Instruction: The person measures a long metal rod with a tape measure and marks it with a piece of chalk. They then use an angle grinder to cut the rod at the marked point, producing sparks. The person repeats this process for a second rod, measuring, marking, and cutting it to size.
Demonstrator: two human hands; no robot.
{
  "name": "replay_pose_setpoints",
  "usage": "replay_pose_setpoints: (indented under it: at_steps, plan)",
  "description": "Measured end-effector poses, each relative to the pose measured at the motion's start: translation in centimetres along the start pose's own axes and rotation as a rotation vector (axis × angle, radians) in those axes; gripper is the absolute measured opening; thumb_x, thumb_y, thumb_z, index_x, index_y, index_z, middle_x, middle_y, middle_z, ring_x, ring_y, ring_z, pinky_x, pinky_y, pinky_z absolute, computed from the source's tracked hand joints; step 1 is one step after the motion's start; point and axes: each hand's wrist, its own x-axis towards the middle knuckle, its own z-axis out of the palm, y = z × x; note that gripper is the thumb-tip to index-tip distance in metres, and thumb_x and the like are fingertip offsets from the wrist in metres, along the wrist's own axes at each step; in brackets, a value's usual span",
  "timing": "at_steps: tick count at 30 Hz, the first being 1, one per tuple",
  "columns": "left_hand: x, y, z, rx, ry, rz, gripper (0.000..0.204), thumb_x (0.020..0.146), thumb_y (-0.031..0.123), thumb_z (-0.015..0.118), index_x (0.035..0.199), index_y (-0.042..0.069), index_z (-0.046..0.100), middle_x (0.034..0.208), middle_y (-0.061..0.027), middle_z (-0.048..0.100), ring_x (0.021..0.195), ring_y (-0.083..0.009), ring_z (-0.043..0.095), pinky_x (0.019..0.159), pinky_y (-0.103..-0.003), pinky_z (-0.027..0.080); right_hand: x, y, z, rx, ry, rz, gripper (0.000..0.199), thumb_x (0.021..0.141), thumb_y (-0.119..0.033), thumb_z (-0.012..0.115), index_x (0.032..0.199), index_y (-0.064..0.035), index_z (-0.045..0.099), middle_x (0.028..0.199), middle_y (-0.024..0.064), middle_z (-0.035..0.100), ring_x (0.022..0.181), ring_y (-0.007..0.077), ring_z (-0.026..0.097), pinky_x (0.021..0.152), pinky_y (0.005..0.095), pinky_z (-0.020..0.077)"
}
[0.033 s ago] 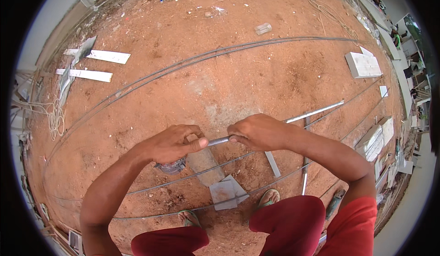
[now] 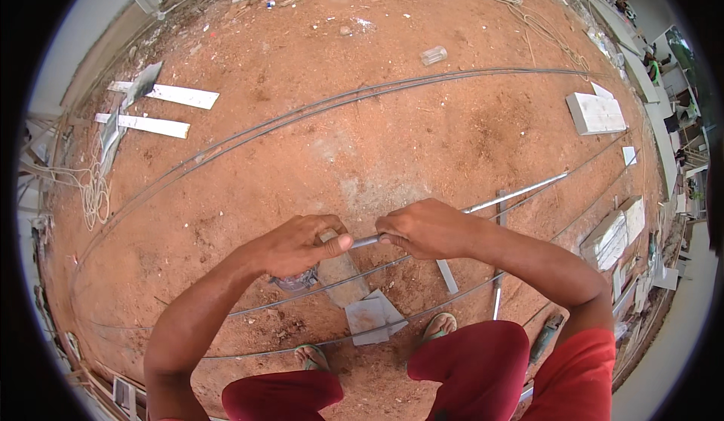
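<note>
Left grip has edged closer to my right grip. Beyond the 2 tiles, my right grip pinches a grey rod, probably to steady it; whether my left clamps it, I cannot tell.

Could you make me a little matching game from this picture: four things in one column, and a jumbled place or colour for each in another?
Things
1. metal rod
2. clear container
3. trousers
4. two white strips

Places and colours
A. dark red
B. toward the picture's left edge
C. bridging the gap between the left grip and the right grip
D. near the picture's top, right of centre

Pairs: 1-C, 2-D, 3-A, 4-B
</note>
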Motion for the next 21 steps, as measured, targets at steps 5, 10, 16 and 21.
replay_pose_setpoints:
  at_steps: [5,10,16,21]
  plan:
    - [-3.2,8.3,7.7,-0.162,-0.018,0.137,0.092,0.099,0.078,0.031,0.149,0.002,0.044,0.127,-0.0341,0.062,0.112,-0.0448,0.066,0.101,-0.056,0.051,-8.8,-6.7,0.4,-0.089,-0.027,-0.093,0.021,0.098,-0.018,0.062,0.105,0.0012,0.066,0.085,0.0199,0.07,0.082,0.0378,0.072,0.071,0.0481,0.0584]
    - [-16.0,16.9,15.6,-0.233,-0.058,0.106,0.079,0.105,0.067,0.035,0.152,0.005,0.042,0.141,-0.0288,0.056,0.13,-0.0425,0.057,0.109,-0.049,0.045,-21.2,-17.5,-4.4,0.174,-0.061,-0.071,0.016,0.088,-0.009,0.062,0.102,-0.0024,0.065,0.087,0.0171,0.07,0.085,0.0387,0.072,0.065,0.0499,0.0558]
    - [-27.4,41.6,7.2,-0.763,-0.225,-0.217,0.018,0.103,0.022,0.061,0.102,0.004,0.066,0.062,-0.005,0.057,0.042,-0.0178,0.05,0.04,-0.034,0.041,-33.1,-25.4,-8.3,0.376,0.198,-0.007,0.019,0.087,-0.028,0.071,0.081,-0.009,0.069,0.075,0.0173,0.066,0.073,0.0414,0.066,0.068,0.0529,0.0532]
    - [-23.4,39.8,8.0,-0.283,-0.09,0.162,0.062,0.111,0.05,0.036,0.151,0.004,0.044,0.138,-0.0214,0.059,0.128,-0.0349,0.057,0.109,-0.045,0.043,-31.3,-28.9,-19.1,0.448,0.249,0.006,0.02,0.092,-0.019,0.064,0.107,-0.0082,0.071,0.095,0.0204,0.07,0.089,0.0395,0.07,0.076,0.0481,0.0558]
